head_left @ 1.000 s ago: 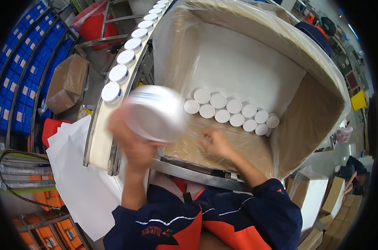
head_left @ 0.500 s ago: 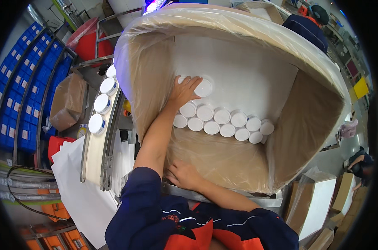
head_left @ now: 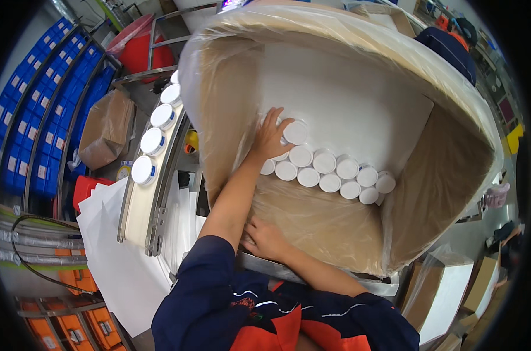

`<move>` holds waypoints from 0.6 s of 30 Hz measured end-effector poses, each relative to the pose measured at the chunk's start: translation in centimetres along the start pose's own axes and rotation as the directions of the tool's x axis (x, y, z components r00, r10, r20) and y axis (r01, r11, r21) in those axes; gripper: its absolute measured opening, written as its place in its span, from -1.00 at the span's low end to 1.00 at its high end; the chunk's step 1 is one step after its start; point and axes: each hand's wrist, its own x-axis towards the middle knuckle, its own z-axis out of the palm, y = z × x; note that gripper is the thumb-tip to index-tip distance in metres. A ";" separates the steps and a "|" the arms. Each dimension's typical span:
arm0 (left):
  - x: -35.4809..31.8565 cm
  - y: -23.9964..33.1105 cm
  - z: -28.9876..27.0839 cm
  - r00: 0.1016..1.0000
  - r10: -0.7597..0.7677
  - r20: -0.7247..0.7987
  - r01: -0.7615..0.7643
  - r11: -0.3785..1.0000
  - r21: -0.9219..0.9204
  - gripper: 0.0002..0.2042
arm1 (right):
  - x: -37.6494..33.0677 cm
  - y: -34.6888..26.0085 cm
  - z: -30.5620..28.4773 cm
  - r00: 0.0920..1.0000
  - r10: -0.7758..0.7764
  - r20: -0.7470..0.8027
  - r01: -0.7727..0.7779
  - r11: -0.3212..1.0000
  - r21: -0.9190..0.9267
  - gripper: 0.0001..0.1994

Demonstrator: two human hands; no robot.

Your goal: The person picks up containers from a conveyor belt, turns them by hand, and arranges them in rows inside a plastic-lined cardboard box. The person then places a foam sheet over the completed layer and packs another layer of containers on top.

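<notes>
My left hand (head_left: pixel 270 136) reaches into a large carton (head_left: pixel 321 234) with a clear plastic liner (head_left: pixel 312 207). Its fingers are spread, and the thumb touches a white lidded jar (head_left: pixel 295 133) by the far side of the packed group. Part of another white jar seems to lie under the fingers, mostly hidden. Beside that, two staggered rows of white jars (head_left: pixel 324 161) stand lids toward me along the carton's near side. My right hand (head_left: pixel 267 238) rests at the carton's near left edge, fingers curled over the liner.
Left of the carton, a conveyor (head_left: pixel 138 216) carries several white jars (head_left: pixel 153 141). White sheets (head_left: pixel 116 251) lie beside it. Blue bins (head_left: pixel 37 123) fill a rack at far left, with orange bins (head_left: pixel 104 327) lower down. Another person (head_left: pixel 447 52) is beyond the carton.
My left hand has shifted off the lid of the jar to its left side, thumb against it. My right hand stays at the near edge. The whole view has swung slightly.
</notes>
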 end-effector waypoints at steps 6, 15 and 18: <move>0.4 -0.2 -0.6 0.991 -0.015 0.132 -0.001 0.992 0.123 -0.07 | 0.2 0.0 0.4 1.000 -0.012 -0.020 0.011 1.000 -0.024 -0.59; -4.6 2.5 2.8 0.963 -0.269 -0.023 0.269 0.963 -0.012 0.02 | 0.2 0.4 0.5 0.999 -0.027 -0.033 0.026 0.999 -0.029 -0.56; -5.6 1.3 2.9 0.940 -0.326 0.105 0.338 0.932 -0.132 0.09 | 0.1 -0.1 0.3 0.999 0.043 0.030 -0.044 0.998 0.049 -0.57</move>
